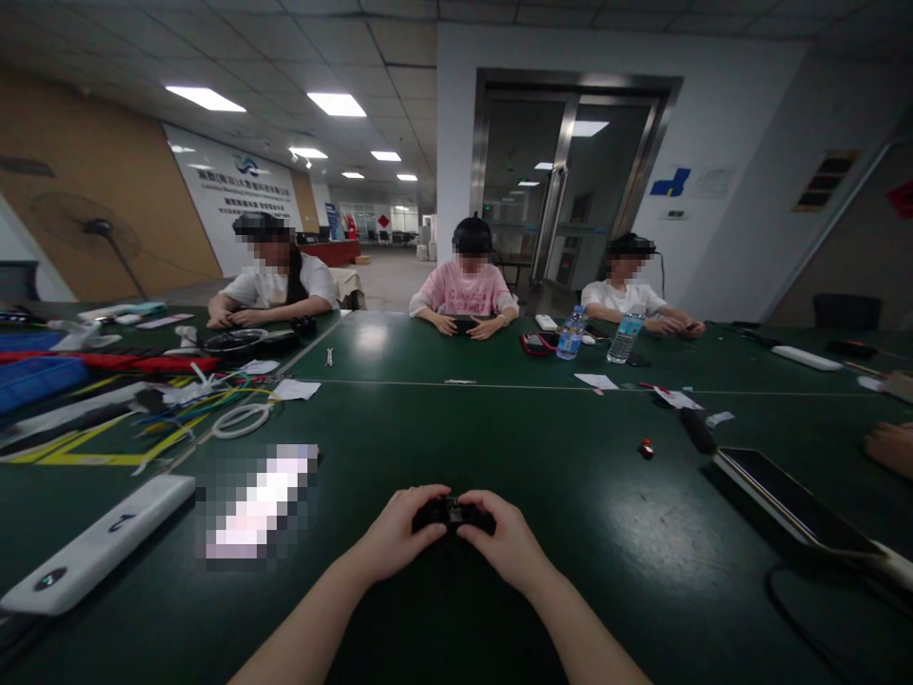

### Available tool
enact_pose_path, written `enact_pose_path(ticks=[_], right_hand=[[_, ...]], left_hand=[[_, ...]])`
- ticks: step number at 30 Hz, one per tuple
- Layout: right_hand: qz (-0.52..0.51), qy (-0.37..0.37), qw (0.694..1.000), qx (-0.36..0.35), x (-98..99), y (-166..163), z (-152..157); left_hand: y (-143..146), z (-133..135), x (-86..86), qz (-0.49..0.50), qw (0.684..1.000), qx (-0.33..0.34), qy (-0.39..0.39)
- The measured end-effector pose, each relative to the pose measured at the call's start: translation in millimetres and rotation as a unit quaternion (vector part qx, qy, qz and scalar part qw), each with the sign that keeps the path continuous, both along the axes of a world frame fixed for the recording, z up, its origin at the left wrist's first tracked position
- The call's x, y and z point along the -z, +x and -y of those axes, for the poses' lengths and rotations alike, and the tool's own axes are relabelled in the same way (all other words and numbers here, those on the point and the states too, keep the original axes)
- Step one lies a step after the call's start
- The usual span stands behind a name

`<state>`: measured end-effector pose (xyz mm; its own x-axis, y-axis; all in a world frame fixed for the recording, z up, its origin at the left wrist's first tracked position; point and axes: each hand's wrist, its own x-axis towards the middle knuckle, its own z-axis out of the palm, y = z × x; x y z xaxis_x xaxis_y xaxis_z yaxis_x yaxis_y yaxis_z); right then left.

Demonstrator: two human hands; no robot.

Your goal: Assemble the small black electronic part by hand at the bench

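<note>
Just above the green tabletop (556,580), a small dark object (453,514) spans the space between my two hands. It is black with a greyish, detailed middle; its exact kind is too small and dark to make out. My left hand (399,533) pinches the left end between thumb and fingers. At the other end, my right hand (506,538) holds it in the same way. The fingers cover both ends of it. A phone-like slab with a blurred bright screen (263,499) lies to the left of my left hand.
A white power strip (100,547) lies at left, near coiled white cable (242,420) and loose wires. At right are a dark-screened device (791,495) and a small red-and-black item (646,448). Water bottles (571,333) stand farther back. Three people sit across the table; another hand (890,449) shows at right.
</note>
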<state>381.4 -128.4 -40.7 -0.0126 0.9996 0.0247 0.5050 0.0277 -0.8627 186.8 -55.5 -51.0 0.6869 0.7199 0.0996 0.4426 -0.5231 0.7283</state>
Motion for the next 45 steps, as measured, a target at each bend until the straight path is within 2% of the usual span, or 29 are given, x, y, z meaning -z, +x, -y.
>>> enact_pose_path(ticks=[5, 12, 17, 24, 39, 45], right_hand=[[-0.037, 0.007, 0.999, 0.000, -2.7, -1, 2], [-0.055, 0.044, 0.998, 0.002, 1.4, 1, 0], [-0.055, 0.053, 0.997, -0.007, 3.3, 1, 0], [-0.050, 0.054, 0.997, -0.012, -5.0, -1, 3], [-0.036, 0.026, 0.999, -0.019, -10.6, -4, 6], [-0.032, 0.050, 0.998, -0.027, -4.8, -4, 3]], left_hand=[[1, 0, 3.2, 0.057, 0.994, -0.009, -0.097], [7, -1, 5.6, 0.141, 0.967, 0.027, -0.210], [10, -1, 1.5, 0.150, 0.964, 0.040, -0.214], [7, 1, -1.6, 0.167, 0.955, 0.048, -0.241], [8, 2, -3.7, 0.133, 0.965, 0.046, -0.221], [9, 3, -4.7, 0.133, 0.964, 0.048, -0.226]])
